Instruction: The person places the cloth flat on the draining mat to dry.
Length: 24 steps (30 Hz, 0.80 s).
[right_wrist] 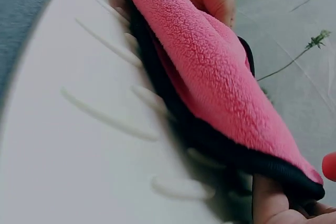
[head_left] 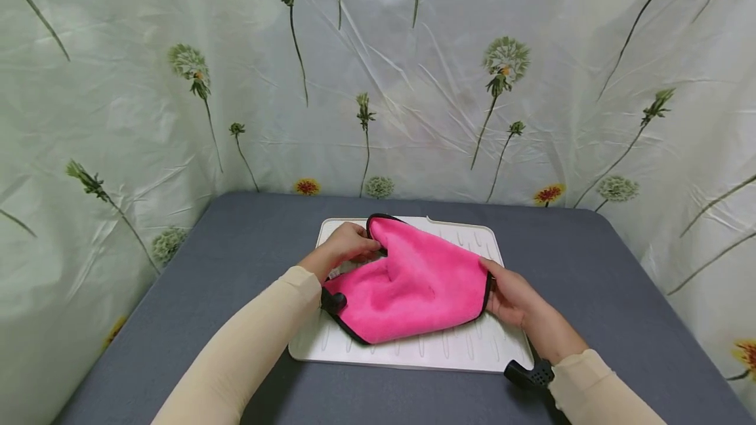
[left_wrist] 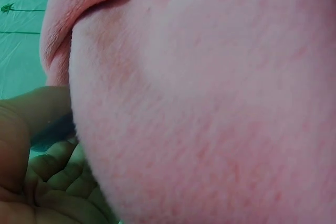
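Observation:
A fluffy pink cloth (head_left: 425, 287) with black edging is held up, partly folded, over a white ribbed mat (head_left: 455, 354). My left hand (head_left: 350, 241) pinches its far left edge between thumb and fingers. At the right corner, my right hand (head_left: 512, 295) grips the cloth, thumb on top and fingers underneath. Pink pile (left_wrist: 210, 119) fills most of the left wrist view, hiding part of the left fingers. From the right wrist, the cloth (right_wrist: 210, 72) appears slanted above the mat (right_wrist: 79, 156), its near edge lifted.
Under the mat lies a dark grey tabletop (head_left: 590, 267). Behind it hangs a pale curtain (head_left: 425, 117) printed with dandelions and flowers. Each wrist carries a black camera; the right one (head_left: 528, 374) is close to the mat's front corner.

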Tool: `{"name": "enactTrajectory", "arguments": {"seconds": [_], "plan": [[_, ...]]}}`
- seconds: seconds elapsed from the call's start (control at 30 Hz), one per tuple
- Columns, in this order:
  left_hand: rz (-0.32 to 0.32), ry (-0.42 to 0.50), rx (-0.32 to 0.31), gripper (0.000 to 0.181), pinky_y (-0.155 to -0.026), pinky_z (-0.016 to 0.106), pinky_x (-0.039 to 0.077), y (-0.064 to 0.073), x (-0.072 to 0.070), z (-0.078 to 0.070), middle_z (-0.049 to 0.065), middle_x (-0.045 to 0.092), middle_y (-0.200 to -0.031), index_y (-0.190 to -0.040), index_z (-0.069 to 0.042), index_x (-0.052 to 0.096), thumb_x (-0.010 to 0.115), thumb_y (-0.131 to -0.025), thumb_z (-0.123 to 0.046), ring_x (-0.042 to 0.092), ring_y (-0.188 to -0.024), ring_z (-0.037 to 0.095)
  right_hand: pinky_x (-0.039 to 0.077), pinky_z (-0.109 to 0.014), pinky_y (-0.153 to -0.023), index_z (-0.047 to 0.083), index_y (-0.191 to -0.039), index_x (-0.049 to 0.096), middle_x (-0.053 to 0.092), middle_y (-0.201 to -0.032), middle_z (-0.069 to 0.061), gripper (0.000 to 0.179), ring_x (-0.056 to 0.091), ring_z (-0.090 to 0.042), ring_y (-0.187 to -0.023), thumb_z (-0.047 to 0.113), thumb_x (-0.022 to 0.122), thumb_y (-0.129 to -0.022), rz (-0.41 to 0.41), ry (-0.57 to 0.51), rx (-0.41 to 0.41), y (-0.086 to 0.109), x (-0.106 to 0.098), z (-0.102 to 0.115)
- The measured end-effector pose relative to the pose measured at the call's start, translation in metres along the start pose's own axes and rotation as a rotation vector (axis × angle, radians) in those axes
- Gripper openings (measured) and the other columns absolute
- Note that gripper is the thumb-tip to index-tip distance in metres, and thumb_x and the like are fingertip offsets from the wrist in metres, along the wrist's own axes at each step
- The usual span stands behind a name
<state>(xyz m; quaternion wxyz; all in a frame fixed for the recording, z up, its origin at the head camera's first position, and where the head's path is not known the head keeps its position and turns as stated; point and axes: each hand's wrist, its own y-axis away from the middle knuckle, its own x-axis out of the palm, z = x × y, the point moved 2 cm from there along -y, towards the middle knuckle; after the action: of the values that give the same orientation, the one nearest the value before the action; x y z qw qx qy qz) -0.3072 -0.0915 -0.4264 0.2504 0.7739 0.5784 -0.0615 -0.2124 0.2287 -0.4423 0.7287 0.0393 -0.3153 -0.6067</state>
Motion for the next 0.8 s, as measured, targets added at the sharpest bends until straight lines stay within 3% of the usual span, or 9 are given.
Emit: {"name": "enactTrajectory", "arguments": {"seconds": [0.13, 0.3, 0.43, 0.57, 0.8], "plan": [[-0.013, 0.039, 0.014, 0.018, -0.063, 0.023, 0.058, -0.001, 0.003, 0.002, 0.012, 0.077, -0.077, -0.077, -0.008, 0.058, 0.069, -0.091, -0.012, 0.071, -0.066, 0.009, 0.059, -0.025, -0.083, 0.009, -0.134, 0.048, 0.067, -0.101, 0.009, 0.033, 0.066, -0.003, -0.094, 0.032, 0.043, -0.11, -0.009, 0.161, -0.059, -0.008, 0.008, 0.001], [0.011, 0.175, 0.002, 0.012, -0.069, 0.026, 0.06, -0.004, -0.002, 0.01, 0.016, 0.078, -0.086, -0.093, -0.003, 0.058, 0.062, -0.098, -0.013, 0.076, -0.076, 0.013, 0.06, -0.026, -0.076, -0.001, -0.148, 0.035, 0.067, -0.095, 0.009, 0.048, 0.067, -0.004, -0.086, 0.027, 0.043, -0.111, -0.082, 0.31, -0.112, -0.011, 0.008, 0.003], [0.026, 0.278, -0.02, 0.013, -0.074, 0.027, 0.061, -0.004, -0.016, 0.017, 0.01, 0.077, -0.084, -0.106, 0.001, 0.057, 0.06, -0.1, -0.01, 0.076, -0.078, 0.013, 0.061, -0.025, -0.07, 0.002, -0.134, 0.047, 0.068, -0.085, 0.01, 0.033, 0.069, -0.003, -0.077, 0.024, 0.045, -0.11, -0.129, 0.321, -0.141, -0.012, 0.001, 0.007], [0.024, 0.318, -0.032, 0.016, -0.073, 0.026, 0.061, 0.001, -0.033, 0.021, 0.004, 0.073, -0.084, -0.113, 0.002, 0.053, 0.058, -0.101, -0.007, 0.074, -0.075, 0.01, 0.059, -0.022, -0.063, 0.008, -0.118, 0.053, 0.066, -0.079, 0.009, 0.019, 0.067, -0.002, -0.07, 0.024, 0.047, -0.109, -0.15, 0.348, -0.146, -0.014, -0.007, 0.013], [-0.01, 0.307, -0.038, 0.026, -0.079, 0.03, 0.062, 0.006, -0.054, 0.024, 0.005, 0.068, -0.095, -0.124, 0.002, 0.051, 0.056, -0.102, -0.009, 0.073, -0.076, 0.012, 0.057, -0.021, -0.061, 0.001, -0.129, 0.049, 0.064, -0.079, 0.009, 0.032, 0.064, -0.002, -0.068, 0.026, 0.047, -0.109, -0.162, 0.455, -0.128, -0.023, -0.015, 0.023]]}}
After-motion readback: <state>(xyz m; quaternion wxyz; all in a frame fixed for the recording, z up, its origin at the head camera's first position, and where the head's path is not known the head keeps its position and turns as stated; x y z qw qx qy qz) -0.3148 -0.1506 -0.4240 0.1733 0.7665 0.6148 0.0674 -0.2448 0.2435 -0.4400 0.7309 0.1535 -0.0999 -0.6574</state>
